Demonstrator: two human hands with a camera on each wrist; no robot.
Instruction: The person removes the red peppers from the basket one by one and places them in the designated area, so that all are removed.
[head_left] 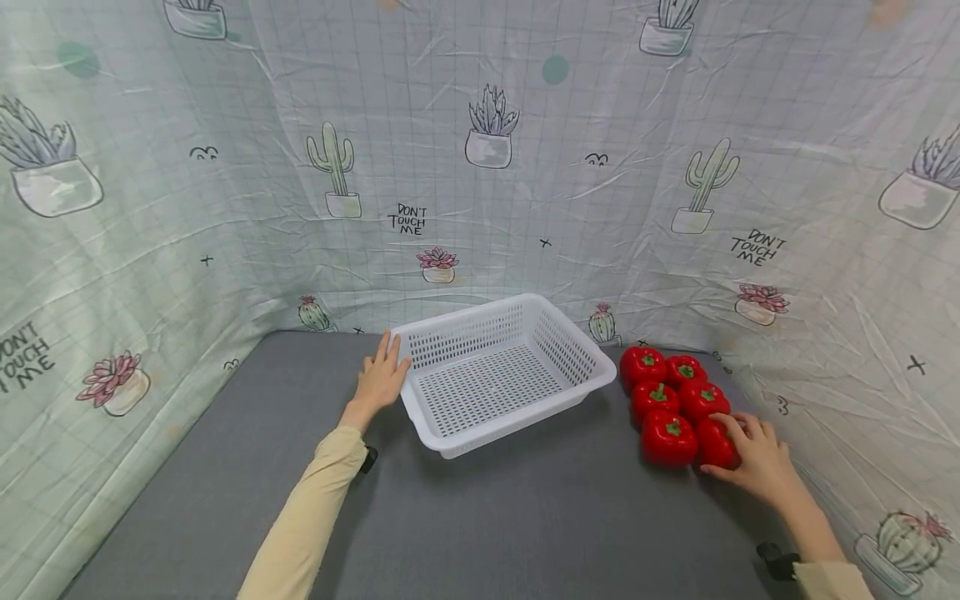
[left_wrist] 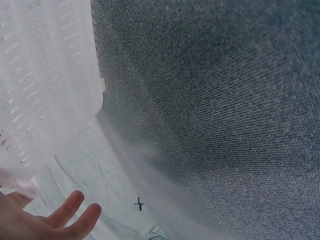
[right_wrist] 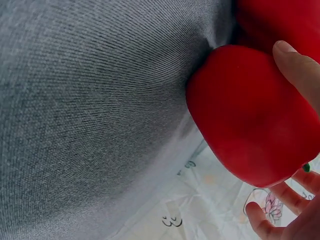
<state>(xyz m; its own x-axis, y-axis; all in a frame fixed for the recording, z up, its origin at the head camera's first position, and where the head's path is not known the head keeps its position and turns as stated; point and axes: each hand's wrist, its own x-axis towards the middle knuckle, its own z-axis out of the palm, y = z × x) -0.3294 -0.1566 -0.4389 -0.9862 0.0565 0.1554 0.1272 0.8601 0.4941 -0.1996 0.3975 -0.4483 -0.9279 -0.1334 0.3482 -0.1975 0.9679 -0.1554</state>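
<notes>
A white rectangular plastic basket point(head_left: 487, 429) with slotted walls stands on the dark table. My left hand point(head_left: 380, 382) holds its left rim near the far corner, thumb over the rim. In the left wrist view two fingers point(left_wrist: 82, 220) of that hand stick out apart from the basket wall point(left_wrist: 45, 75). On the right is a cluster of red bell peppers point(head_left: 670, 439) with green stems. My right hand point(head_left: 761, 458) grips the nearest right bell pepper point(head_left: 716, 442), with the thumb point(right_wrist: 295, 65) on one side and the other fingers at the far side. That pepper point(right_wrist: 250, 115) appears to touch the table.
The dark grey cloth-covered table point(head_left: 525, 525) runs between hanging cactus-print curtains point(head_left: 480, 208) at the back and both sides. The peppers lie close to the right curtain point(head_left: 847, 400). The basket's back corner is near the rear curtain.
</notes>
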